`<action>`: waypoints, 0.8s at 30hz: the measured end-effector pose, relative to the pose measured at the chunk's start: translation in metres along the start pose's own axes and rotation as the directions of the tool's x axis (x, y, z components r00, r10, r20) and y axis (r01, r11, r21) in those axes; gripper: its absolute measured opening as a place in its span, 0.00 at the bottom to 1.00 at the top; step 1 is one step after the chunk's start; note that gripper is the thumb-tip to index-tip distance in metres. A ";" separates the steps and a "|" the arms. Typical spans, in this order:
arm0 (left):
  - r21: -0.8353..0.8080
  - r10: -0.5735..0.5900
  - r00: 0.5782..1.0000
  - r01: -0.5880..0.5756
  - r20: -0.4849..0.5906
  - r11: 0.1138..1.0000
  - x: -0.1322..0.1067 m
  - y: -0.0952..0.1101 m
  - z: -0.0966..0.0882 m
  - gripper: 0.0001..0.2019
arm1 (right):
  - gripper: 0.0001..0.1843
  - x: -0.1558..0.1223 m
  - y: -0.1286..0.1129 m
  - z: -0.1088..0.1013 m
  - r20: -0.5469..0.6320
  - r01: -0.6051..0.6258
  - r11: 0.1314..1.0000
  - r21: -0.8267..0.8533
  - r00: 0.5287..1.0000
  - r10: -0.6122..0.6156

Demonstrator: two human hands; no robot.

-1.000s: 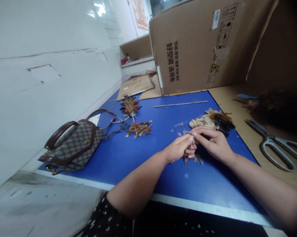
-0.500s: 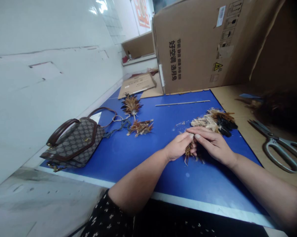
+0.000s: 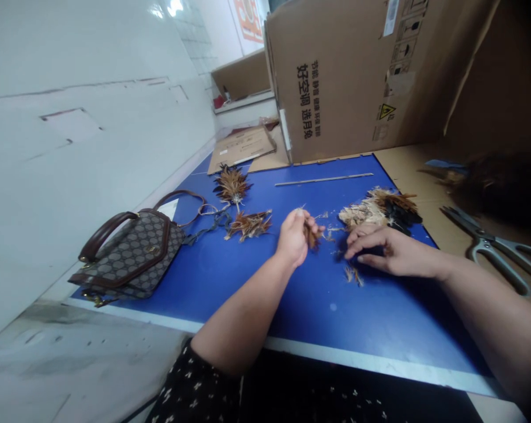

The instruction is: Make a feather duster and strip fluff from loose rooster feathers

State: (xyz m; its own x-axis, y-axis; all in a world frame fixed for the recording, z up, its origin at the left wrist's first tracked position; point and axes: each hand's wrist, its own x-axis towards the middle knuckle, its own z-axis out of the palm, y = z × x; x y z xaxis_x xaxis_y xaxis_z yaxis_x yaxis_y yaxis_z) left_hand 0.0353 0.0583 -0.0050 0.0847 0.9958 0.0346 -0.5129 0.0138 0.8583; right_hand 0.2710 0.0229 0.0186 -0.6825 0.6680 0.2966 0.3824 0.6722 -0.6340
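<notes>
My left hand [image 3: 295, 236] is closed round a small bunch of brown feathers [image 3: 311, 238], whose tips stick out below the fingers. To its right, my right hand [image 3: 382, 249] hovers over the blue table top [image 3: 265, 294], fingers apart and curved, with nothing visible in them. A few loose feathers [image 3: 353, 275] lie just under its fingertips. Behind the right hand sits a pile of cream, brown and black feathers [image 3: 366, 210]. Further left are a loose heap of brown feathers [image 3: 249, 225] and a tied feather bundle [image 3: 232, 185].
A patterned handbag [image 3: 128, 255] stands at the left by the wall. Scissors [image 3: 490, 244] lie on cardboard at the right, near a dark feather mass [image 3: 507, 191]. A thin stick [image 3: 324, 180] lies at the back, before a large cardboard box [image 3: 344, 88].
My hands, together before, have moved apart. The left went left with the brown feathers; the right opened and shifted right. Loose feathers now lie on the table between and below them.
</notes>
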 end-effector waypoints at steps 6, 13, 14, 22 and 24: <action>-0.069 -0.012 0.995 0.006 -0.097 0.998 0.000 0.009 0.001 0.15 | 0.13 -0.006 0.010 0.009 0.241 -0.003 1.000 -0.030 0.970 0.010; -0.056 0.003 0.996 -0.008 -0.091 0.998 -0.001 0.009 0.002 0.17 | 0.14 0.003 0.010 0.021 0.127 -0.049 0.999 0.023 0.991 0.046; -0.052 0.001 0.998 -0.005 -0.069 0.999 -0.002 0.007 0.002 0.18 | 0.15 0.004 0.008 0.021 0.067 -0.074 0.997 0.033 0.995 0.071; -0.044 -0.088 0.985 0.095 0.147 0.994 -0.020 -0.011 0.014 0.20 | 0.16 0.010 0.006 0.034 -0.465 -0.224 0.965 0.135 0.846 0.262; -0.034 -0.122 0.971 0.131 0.206 0.991 -0.026 -0.015 0.019 0.21 | 0.15 0.011 0.005 0.036 -0.509 -0.211 0.967 0.142 0.823 0.254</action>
State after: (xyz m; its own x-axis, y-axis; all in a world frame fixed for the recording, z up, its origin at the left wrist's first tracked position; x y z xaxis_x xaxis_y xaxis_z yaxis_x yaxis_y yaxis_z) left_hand 0.0572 0.0308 -0.0084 0.3207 0.9465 0.0345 -0.5258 0.1476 0.8377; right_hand 0.2427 0.0219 -0.0074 -0.1475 0.8828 0.4460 0.4257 0.4637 -0.7770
